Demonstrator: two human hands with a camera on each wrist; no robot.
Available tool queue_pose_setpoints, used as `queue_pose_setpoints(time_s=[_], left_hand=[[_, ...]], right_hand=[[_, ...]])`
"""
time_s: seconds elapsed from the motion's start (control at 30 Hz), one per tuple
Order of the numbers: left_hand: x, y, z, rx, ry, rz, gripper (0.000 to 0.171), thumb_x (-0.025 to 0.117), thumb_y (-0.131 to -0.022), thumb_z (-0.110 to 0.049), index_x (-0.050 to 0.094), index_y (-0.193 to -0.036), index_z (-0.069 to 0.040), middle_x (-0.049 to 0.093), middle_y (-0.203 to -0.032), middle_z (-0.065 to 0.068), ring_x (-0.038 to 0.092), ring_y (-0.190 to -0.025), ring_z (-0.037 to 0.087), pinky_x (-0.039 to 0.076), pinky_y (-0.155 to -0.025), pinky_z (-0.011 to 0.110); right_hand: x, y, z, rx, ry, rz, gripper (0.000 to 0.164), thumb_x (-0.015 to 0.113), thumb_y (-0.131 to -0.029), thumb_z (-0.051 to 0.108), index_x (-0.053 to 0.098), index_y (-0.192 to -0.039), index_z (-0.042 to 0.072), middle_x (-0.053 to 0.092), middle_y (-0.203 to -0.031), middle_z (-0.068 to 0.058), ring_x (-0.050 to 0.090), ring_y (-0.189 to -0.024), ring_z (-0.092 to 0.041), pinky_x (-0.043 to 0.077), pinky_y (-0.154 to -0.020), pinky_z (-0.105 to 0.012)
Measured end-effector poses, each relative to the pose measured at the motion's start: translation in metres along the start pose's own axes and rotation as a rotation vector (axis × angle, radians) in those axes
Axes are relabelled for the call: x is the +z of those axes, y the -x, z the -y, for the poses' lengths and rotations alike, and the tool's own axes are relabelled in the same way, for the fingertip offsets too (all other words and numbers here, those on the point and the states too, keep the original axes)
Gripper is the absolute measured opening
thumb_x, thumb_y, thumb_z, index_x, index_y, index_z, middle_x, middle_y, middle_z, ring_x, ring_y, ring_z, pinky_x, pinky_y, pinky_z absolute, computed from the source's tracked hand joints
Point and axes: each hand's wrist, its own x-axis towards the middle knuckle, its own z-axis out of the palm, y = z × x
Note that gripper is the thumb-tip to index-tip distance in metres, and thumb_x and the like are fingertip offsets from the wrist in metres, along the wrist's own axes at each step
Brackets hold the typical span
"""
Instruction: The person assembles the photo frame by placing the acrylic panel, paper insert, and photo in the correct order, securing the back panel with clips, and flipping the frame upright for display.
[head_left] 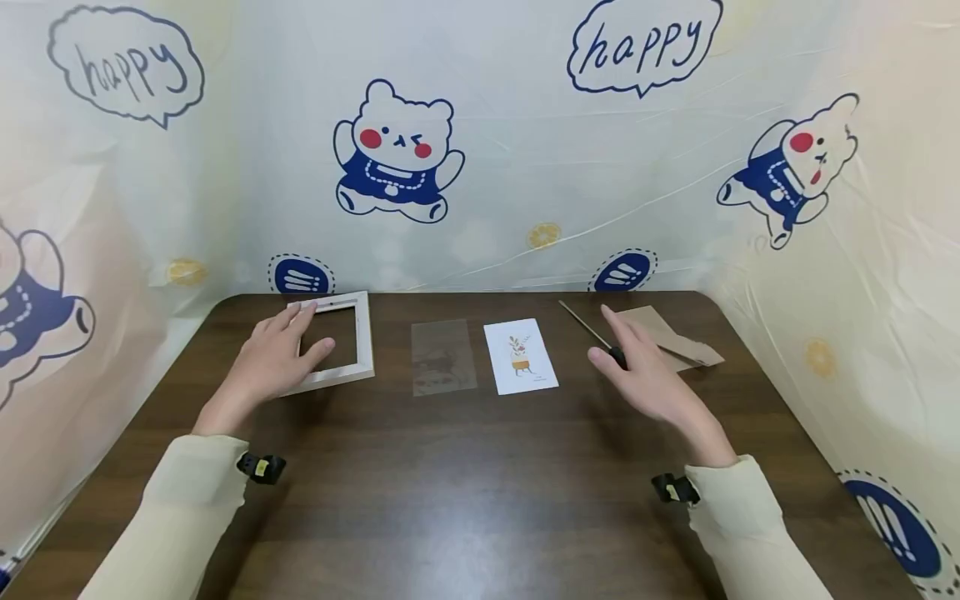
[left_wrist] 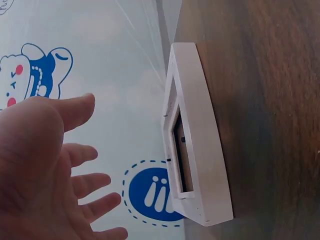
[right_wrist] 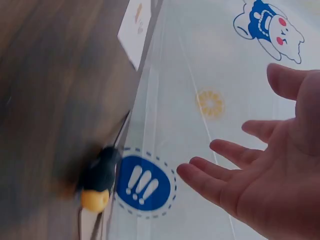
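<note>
A white picture frame (head_left: pixel 364 333) lies at the back left of the table, its opening showing the wood. My left hand (head_left: pixel 272 354) hovers over its left side with fingers spread; in the left wrist view a gap separates the hand (left_wrist: pixel 45 170) from the frame (left_wrist: pixel 202 140). On the right, a screwdriver (head_left: pixel 584 322) with a black and yellow handle (right_wrist: pixel 100 175) lies partly hidden under my right hand (head_left: pixel 647 371). That hand's fingers are relaxed and, in the right wrist view, apart from the tool. Neither hand holds anything.
Between the hands lie a clear sheet (head_left: pixel 444 358) and a white card (head_left: pixel 521 375) with a potted-plant picture. A brown cardboard piece (head_left: pixel 660 325) with a flap is behind the right hand. A printed curtain (head_left: pixel 510 167) hangs along the table's back and sides.
</note>
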Motion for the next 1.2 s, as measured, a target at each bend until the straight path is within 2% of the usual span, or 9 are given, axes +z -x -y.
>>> queue_pose_setpoints(time_s=[0.2,0.27,0.4,0.57,0.8,0.93,1.2], left_hand=[[-0.006,-0.006,0.009,-0.02,0.09,-0.017,0.08,0.05,-0.11,-0.048,0.023,-0.167,0.0,0.022,-0.166,0.038,0.02,-0.146,0.067,0.023,-0.113,0.084],[-0.007,-0.008,0.013,-0.015,0.11,-0.019,0.078,0.051,-0.111,-0.045,0.024,-0.166,0.003,0.024,-0.164,0.04,0.021,-0.146,0.068,0.022,-0.113,0.084],[-0.009,-0.013,0.02,-0.032,0.142,-0.003,0.077,0.051,-0.111,-0.043,0.024,-0.165,0.005,0.025,-0.162,0.042,0.023,-0.147,0.065,0.023,-0.115,0.081],[-0.009,-0.016,0.029,-0.059,0.159,0.018,0.078,0.051,-0.111,-0.044,0.025,-0.164,0.006,0.028,-0.16,0.043,0.029,-0.145,0.062,0.028,-0.115,0.078],[-0.008,-0.019,0.039,-0.083,0.188,0.041,0.081,0.046,-0.111,-0.049,0.023,-0.163,0.008,0.036,-0.151,0.045,0.045,-0.133,0.06,0.043,-0.106,0.075],[-0.007,-0.022,0.041,-0.111,0.21,0.067,0.084,0.046,-0.111,-0.053,0.021,-0.165,0.007,0.032,-0.154,0.045,0.043,-0.136,0.06,0.044,-0.107,0.074],[-0.009,-0.025,0.044,-0.151,0.258,0.095,0.088,0.044,-0.109,-0.059,0.018,-0.166,0.004,0.028,-0.16,0.043,0.038,-0.143,0.06,0.041,-0.111,0.073]], right_hand=[[0.009,-0.018,0.015,-0.017,-0.117,-0.04,0.071,0.054,-0.112,0.034,0.022,-0.169,0.006,0.03,-0.169,-0.025,0.034,-0.154,-0.045,0.033,-0.122,-0.064],[0.013,-0.025,0.02,-0.016,-0.154,-0.041,0.07,0.055,-0.111,0.033,0.024,-0.168,0.006,0.034,-0.167,-0.025,0.042,-0.149,-0.046,0.04,-0.119,-0.063],[0.021,-0.038,0.031,0.004,-0.212,-0.027,0.069,0.055,-0.111,0.036,0.027,-0.168,0.009,0.038,-0.164,-0.024,0.049,-0.144,-0.046,0.043,-0.115,-0.063],[0.032,-0.047,0.044,0.039,-0.273,-0.01,0.07,0.055,-0.11,0.038,0.026,-0.169,0.013,0.039,-0.164,-0.021,0.05,-0.144,-0.044,0.046,-0.113,-0.062],[0.042,-0.054,0.057,0.052,-0.391,0.01,0.069,0.055,-0.11,0.039,0.026,-0.168,0.015,0.04,-0.164,-0.019,0.049,-0.144,-0.041,0.05,-0.111,-0.057],[0.049,-0.058,0.06,0.056,-0.465,0.027,0.068,0.055,-0.111,0.037,0.026,-0.168,0.014,0.039,-0.164,-0.021,0.049,-0.144,-0.04,0.053,-0.11,-0.054],[0.058,-0.067,0.067,0.101,-0.579,0.061,0.065,0.053,-0.112,0.036,0.028,-0.167,0.013,0.039,-0.163,-0.021,0.049,-0.145,-0.039,0.049,-0.114,-0.055]])
